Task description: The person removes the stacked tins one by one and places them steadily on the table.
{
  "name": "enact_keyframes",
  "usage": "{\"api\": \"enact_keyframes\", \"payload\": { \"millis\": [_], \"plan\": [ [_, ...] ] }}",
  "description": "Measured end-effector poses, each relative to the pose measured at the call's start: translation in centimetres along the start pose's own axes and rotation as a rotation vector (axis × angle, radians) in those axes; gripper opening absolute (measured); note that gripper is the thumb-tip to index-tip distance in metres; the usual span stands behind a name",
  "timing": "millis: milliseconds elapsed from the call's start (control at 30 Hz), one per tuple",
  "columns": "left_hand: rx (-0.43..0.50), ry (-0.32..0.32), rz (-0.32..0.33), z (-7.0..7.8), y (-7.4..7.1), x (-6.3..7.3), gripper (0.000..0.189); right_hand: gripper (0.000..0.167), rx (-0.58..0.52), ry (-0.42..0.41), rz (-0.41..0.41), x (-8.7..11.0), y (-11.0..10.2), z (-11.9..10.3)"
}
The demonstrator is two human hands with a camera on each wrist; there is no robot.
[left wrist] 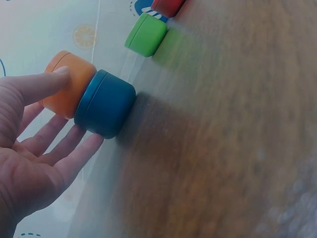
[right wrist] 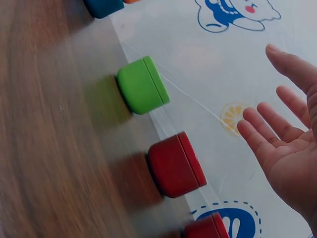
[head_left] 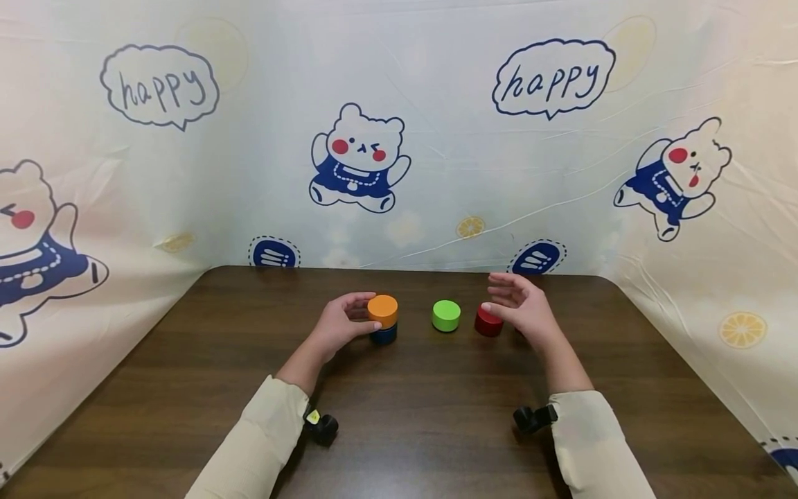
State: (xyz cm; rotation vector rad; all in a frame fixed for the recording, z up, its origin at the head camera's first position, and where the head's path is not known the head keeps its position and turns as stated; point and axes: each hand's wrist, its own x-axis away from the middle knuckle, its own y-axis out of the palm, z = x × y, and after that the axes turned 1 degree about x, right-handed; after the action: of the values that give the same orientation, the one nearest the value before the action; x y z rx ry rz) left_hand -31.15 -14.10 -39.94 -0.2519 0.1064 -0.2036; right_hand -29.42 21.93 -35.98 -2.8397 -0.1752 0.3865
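Observation:
My left hand (head_left: 337, 324) grips an orange round lidded jar (head_left: 382, 311), the thumb on its near side and the fingers round the back. The orange jar stands on top of a dark blue jar (head_left: 383, 336); in the left wrist view the little fingertip reaches the blue jar (left wrist: 106, 106). My right hand (head_left: 526, 310) hovers with fingers spread over the right side, holding nothing. Below its thumb in the head view stands a dark red jar (head_left: 488, 323). Between the hands is a lime green jar (head_left: 445, 316).
A second red jar (right wrist: 207, 227) stands beyond the first, mostly hidden behind the right hand in the head view. All the jars are toward the back of a brown wooden table (head_left: 430, 409). A printed cloth (head_left: 449, 159) hangs behind and along the sides.

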Motion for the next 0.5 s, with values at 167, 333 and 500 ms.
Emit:
{"api": "enact_keyframes", "payload": {
  "millis": [167,333,500],
  "plan": [
    [-0.007,-0.009,-0.002,0.1,0.0,-0.1,0.059,0.063,-0.01,-0.023,0.003,-0.2,0.9,0.0],
    [-0.003,-0.01,-0.004,0.1,0.0,-0.1,0.06,0.06,-0.021,-0.038,-0.011,-0.2,1.7,-0.3],
    [0.002,-0.003,0.007,0.1,0.0,0.0,0.058,0.062,-0.008,-0.05,-0.03,-0.2,2.2,-0.6]
  ]
}}
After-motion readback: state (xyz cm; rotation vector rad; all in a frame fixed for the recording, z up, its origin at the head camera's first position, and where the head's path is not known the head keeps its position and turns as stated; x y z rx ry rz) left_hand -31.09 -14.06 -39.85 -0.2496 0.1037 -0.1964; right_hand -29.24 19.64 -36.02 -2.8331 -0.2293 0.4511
